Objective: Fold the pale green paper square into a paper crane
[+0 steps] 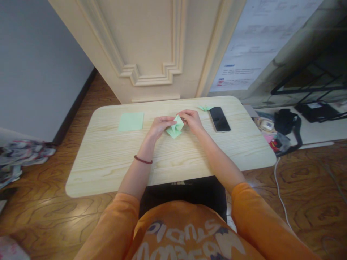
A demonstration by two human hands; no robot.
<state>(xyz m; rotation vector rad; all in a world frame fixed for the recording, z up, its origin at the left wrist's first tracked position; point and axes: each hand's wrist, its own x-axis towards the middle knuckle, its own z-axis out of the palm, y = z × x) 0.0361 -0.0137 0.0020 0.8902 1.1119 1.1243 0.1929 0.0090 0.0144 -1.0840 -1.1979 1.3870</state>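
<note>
The grip of the left hand [159, 126] and that of the right hand [192, 121] were both pinched on the folded green paper [177, 126], located over the desk's [108, 159] middle. Square green paper [131, 121] lay left; rightward, a small folded piece [204, 108] lay at the upper left corner of a phone [220, 120].

Green paper [178, 125] in left grip [159, 126]

From over here I can read "STUDIO", upside down, on the orange shirt [179, 209]. I can't make out the other big word there. Print on the white sheet [244, 50] looks too blurry.
</note>
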